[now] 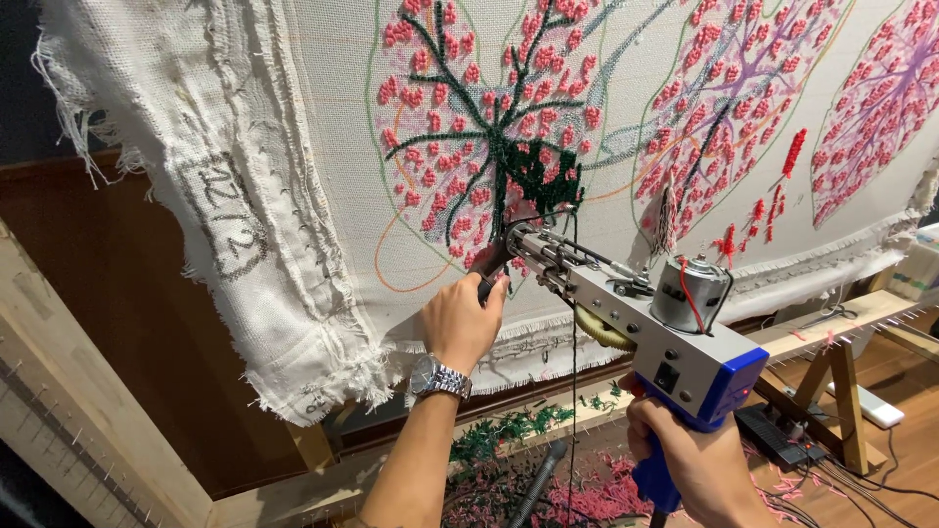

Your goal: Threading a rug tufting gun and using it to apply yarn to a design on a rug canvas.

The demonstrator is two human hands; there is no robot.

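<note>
The right grip (699,460) is closed around the blue handle of the tufting gun (636,313), raised from below. The left grip (462,318), wrist extended, is clasped on the gun's front handle (489,274), its needle pressed against the stretched cloth (323,147) at the dark green tufted patch (543,171).

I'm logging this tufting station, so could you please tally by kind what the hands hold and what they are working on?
Hands: 2, left on the front handle, right on the blue grip
Tufting gun: 1
Cloth: 1
Leaf motifs on it, some cut off at the picture's edge: 3
Wristwatch: 1
Total: 8
</note>
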